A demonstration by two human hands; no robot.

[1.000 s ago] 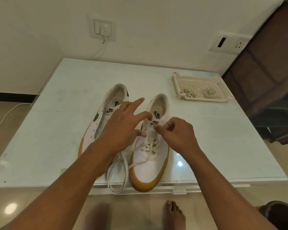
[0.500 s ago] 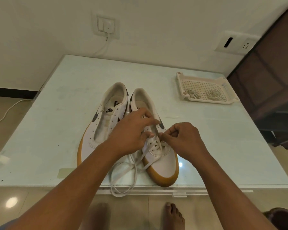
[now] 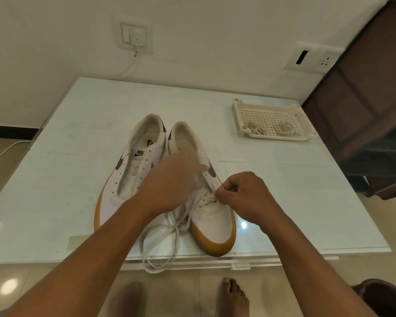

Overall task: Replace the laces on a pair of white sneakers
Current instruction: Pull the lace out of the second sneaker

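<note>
A loose white lace (image 3: 153,269) loops over the front edge of the worktop (image 3: 55,179). The right hand (image 3: 245,195) pinches it at the eyelets of the laced sneaker (image 3: 213,220). The left hand (image 3: 169,186) is blurred over the same shoe, so its grip cannot be told. The unlaced sneaker (image 3: 114,197) sits just beside. Farther back, a tray (image 3: 238,110) holds coiled laces (image 3: 284,129).

Two white sneakers with gum-brown soles and dark side marks stood side by side on the counter (image 3: 55,202), toes toward its near edge. The left sneaker (image 3: 126,184) had bare eyelets and no lace. The right sneaker (image 3: 212,219) kept a white lace (image 3: 162,239) crossed through its lowest eyelets only, the loose ends looping past the counter's edge. Coiled laces (image 3: 284,129) lay well apart, far right.
</note>
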